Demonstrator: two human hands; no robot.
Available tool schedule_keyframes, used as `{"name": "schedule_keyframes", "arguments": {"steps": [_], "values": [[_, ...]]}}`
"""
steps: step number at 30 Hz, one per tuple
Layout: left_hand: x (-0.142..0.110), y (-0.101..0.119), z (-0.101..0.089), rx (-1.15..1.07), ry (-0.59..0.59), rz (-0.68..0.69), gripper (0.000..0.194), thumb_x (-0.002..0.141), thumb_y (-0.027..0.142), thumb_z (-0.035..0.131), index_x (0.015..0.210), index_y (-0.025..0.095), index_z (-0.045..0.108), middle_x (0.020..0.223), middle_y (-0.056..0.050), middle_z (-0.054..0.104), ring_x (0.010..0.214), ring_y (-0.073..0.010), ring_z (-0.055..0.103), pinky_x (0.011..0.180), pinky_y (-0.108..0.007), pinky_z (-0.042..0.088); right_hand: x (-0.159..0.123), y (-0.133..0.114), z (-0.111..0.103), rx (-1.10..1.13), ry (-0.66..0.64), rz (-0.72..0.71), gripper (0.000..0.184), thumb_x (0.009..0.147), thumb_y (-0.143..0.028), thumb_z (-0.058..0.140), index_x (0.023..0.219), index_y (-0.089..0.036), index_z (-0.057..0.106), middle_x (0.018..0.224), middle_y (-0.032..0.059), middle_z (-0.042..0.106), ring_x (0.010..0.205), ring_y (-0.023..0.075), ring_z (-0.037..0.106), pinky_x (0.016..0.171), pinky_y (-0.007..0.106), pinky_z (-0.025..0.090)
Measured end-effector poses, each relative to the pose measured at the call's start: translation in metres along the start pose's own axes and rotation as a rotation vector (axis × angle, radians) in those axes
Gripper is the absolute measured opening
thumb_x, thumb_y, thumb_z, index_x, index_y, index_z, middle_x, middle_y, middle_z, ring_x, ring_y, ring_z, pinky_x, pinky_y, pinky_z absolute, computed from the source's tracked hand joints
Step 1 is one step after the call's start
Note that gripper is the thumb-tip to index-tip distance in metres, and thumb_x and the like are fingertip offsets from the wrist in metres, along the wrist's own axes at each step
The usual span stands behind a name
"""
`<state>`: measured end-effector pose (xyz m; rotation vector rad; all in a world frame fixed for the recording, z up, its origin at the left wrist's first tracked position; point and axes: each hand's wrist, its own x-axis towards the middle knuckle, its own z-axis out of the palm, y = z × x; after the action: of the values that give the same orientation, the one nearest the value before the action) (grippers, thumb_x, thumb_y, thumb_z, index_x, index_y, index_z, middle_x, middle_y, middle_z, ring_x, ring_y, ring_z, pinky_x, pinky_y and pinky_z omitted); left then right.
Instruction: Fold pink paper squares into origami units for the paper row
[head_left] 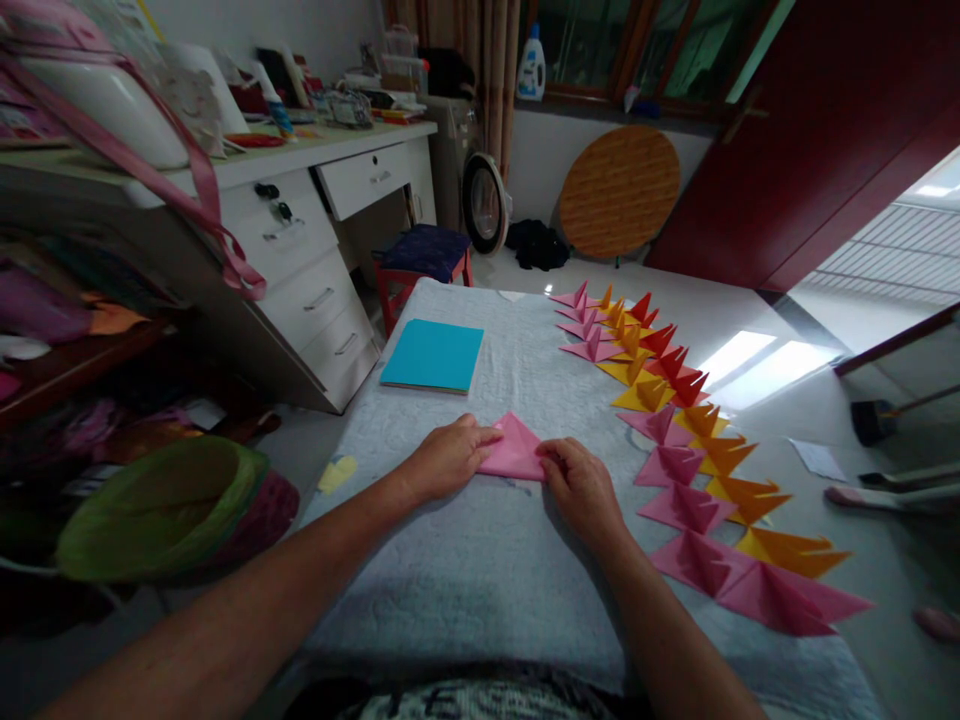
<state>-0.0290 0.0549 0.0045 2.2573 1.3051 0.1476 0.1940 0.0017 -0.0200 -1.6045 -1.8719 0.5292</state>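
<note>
A pink sheet of origami paper (pixel 514 450), folded into a triangle with its tip pointing away from me, lies on the cloth-covered table (pixel 480 570). My left hand (pixel 454 455) presses on its left corner with the fingers laid over the edge. At the right corner, my right hand (pixel 581 485) pinches the paper between thumb and fingers. A stack of square paper with a blue sheet on top (pixel 435 355) sits beyond my left hand. To the right stand rows of folded paper pieces, with pink ones (pixel 686 508), yellow-orange ones (pixel 791 550) and red ones (pixel 664 340).
A yellow scrap (pixel 337 474) lies at the table's left edge. Left of the table is a lined waste basket (pixel 172 510). A stool (pixel 424 255) and a white desk (pixel 300 270) stand beyond it. A round wooden board (pixel 621 190) leans at the far wall.
</note>
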Motion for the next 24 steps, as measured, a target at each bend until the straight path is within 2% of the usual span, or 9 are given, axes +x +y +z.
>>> {"name": "schedule_keyframes", "arguments": {"steps": [6,13,24], "values": [[0.003,0.0,0.011,0.044,0.086,-0.063,0.04,0.1,0.026,0.04,0.131,0.029,0.066,0.095,-0.004,0.056,0.086,-0.0173,0.063,0.079,-0.026,0.047,0.001,0.001,0.001,-0.01,-0.018,0.011,0.022,0.091,-0.018,0.048,0.098,-0.017,0.069,0.091,0.007,0.069,0.087,0.0204,0.065,0.081,0.032,0.046],[0.003,0.002,0.017,0.213,0.081,-0.076,0.046,0.099,0.022,0.038,0.139,0.034,0.058,0.099,-0.004,0.056,0.075,-0.0165,0.06,0.067,-0.027,0.044,0.002,-0.001,0.001,-0.028,-0.005,0.006,0.024,0.092,-0.018,0.049,0.1,-0.017,0.072,0.09,0.0063,0.069,0.084,0.0194,0.065,0.078,0.03,0.046],[0.003,0.004,0.014,0.246,0.072,-0.075,0.046,0.097,0.022,0.041,0.138,0.035,0.057,0.098,-0.003,0.056,0.072,-0.0156,0.059,0.064,-0.026,0.041,0.001,-0.002,0.001,-0.045,-0.019,0.0,0.025,0.092,-0.019,0.049,0.103,-0.017,0.072,0.09,0.0064,0.067,0.083,0.0193,0.064,0.078,0.031,0.047]]}}
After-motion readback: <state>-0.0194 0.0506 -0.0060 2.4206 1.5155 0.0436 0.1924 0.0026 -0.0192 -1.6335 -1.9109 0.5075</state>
